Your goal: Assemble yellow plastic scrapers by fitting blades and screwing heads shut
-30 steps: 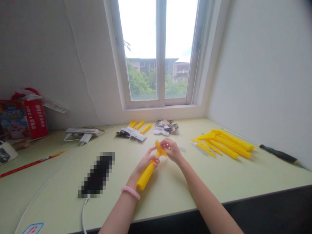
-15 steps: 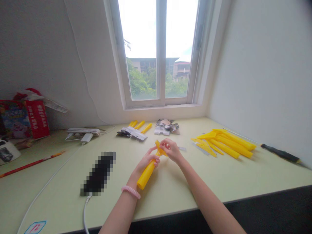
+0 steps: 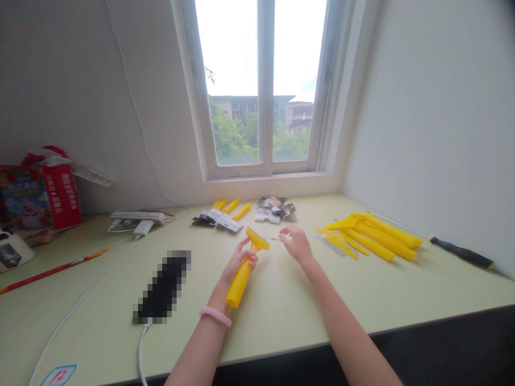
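1. Two things could go wrong here, as I judge it. The yellow plastic scraper (image 3: 242,282) could twist out of my left hand (image 3: 240,262) if my grip on its handle slackens, and the small grey sliver (image 3: 276,239) on the pale green tabletop (image 3: 362,300) could get knocked aside if my right hand (image 3: 296,244) sweeps across it carelessly (it is too small for me to tell what it is).
2. My left hand is clenched around the scraper's thick handle. The scraper's flat head (image 3: 256,239) sticks out past my fingers, away from me, and the handle's end points back toward me.
3. My right hand is released and holds nothing. It is open with the fingers lightly curled, apart from the scraper, and just beside the sliver.
4. Beyond my hands lie torn grey-and-white packaging cards (image 3: 274,210) and three slim yellow plastic handles (image 3: 231,209). To my right is a heap of long yellow plastic pieces (image 3: 372,241), with a black-handled screwdriver (image 3: 462,253) past it.
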{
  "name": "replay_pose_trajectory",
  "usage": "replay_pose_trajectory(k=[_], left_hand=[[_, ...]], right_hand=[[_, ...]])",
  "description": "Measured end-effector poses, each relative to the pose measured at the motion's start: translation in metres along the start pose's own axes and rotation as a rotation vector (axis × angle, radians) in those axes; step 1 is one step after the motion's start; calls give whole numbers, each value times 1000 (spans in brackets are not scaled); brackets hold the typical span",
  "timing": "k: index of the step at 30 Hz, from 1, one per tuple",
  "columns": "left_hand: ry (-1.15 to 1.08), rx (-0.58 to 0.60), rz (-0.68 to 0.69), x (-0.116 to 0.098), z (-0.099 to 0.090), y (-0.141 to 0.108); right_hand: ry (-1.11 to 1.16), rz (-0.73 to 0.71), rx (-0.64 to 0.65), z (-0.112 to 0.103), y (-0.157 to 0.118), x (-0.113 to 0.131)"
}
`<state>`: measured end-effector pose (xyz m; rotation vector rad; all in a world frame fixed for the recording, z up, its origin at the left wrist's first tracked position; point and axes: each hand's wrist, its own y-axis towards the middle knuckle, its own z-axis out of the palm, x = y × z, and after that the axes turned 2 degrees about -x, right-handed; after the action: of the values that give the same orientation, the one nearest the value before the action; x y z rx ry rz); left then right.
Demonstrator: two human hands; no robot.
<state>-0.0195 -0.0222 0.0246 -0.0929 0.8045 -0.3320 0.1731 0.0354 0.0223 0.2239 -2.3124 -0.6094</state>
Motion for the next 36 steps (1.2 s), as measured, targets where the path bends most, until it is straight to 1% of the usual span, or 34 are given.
replay_pose_trajectory(k=[2,3,5,7,9,12,14,15,17,19,26,28,30,33,36], left_hand=[[-7,-29,12,-1,-1,0],[-10,-44,18,-1,-1,0],[-21,-62,27,-1,-1,0],[-34,-59,28,-1,-1,0],[-38,-50,25,-1,-2,-1],[-32,-56,22,0,-3,1],[-29,-65,21,0,-4,2],[-28,-64,20,0,-4,2],[-27,-55,16,-1,-4,2],[-24,-53,16,-1,-4,1],[-21,-69,15,-1,-4,1],[-9,-60,4,-1,-4,2],[0,-47,-5,-1,-4,2],[1,-37,-6,-1,-4,2],[1,-34,-1,-2,-4,2]], right_hand=[[-236,105,-4,-7,0,-16],[-309,147,-1,-10,-1,-24],[-378,210,21,-14,-2,-36],[-369,235,34,-17,-2,-43],[-278,236,15,-19,1,-44],[49,190,-119,-25,5,-34],[286,128,-244,-30,6,-21],[369,86,-292,-32,5,-15],[463,-9,-340,-34,1,-2],[494,-62,-350,-35,-1,6],[689,-46,-315,-31,-1,8],[703,-63,-301,-29,-3,12],[706,-92,-260,-25,-6,18],[709,-162,-195,-18,-12,28],[682,-228,-171,-13,-14,34]])
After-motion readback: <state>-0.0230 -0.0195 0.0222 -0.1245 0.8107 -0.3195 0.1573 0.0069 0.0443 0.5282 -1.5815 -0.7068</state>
